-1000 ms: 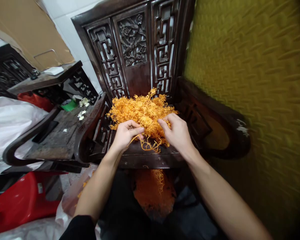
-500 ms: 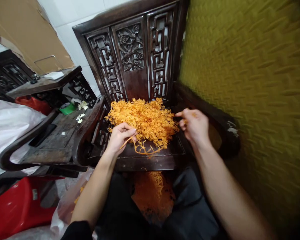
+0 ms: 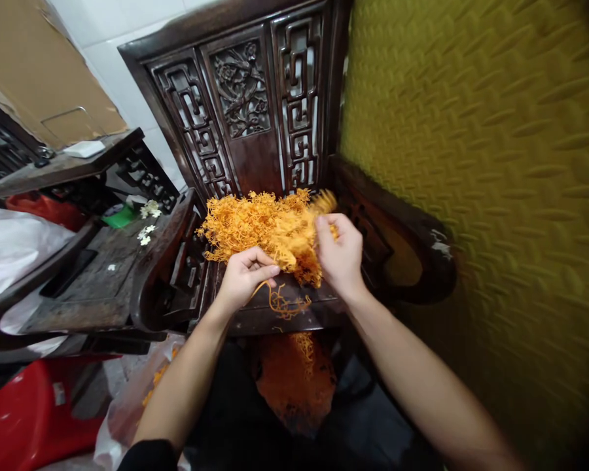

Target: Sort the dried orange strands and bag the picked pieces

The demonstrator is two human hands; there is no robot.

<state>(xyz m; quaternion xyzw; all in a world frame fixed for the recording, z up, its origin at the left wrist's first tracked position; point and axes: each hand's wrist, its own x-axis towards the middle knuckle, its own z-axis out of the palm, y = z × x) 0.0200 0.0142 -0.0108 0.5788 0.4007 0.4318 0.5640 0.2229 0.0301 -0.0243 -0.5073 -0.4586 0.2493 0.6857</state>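
Observation:
A heap of orange, branching plastic-looking strands (image 3: 240, 226) lies on the seat of a dark carved wooden chair (image 3: 248, 154). At the front of the heap, my left hand (image 3: 248, 275) is closed in a pinch on a thin orange strand, its thumb and forefinger pressed together. My right hand (image 3: 341, 255) has its fingers curled round some orange strands at the heap's right side; part of that bunch is smeared by motion. Loose orange twig-like bits (image 3: 288, 304) rest on the front of the seat, just right of my left hand.
Left stands a second wooden chair (image 3: 83, 294) with small white flower-like pieces (image 3: 147, 234) and a green object (image 3: 119, 216). A red plastic stool (image 3: 19, 418) and a clear bag (image 3: 127, 399) with orange bits are lower left. A yellow-green textured surface (image 3: 471, 131) rises at right.
My right hand has moved left from beside the chair's arm to the heap, with orange strands in its fingers. My left hand keeps its pinch and has shifted slightly. The camera view has turned a little.

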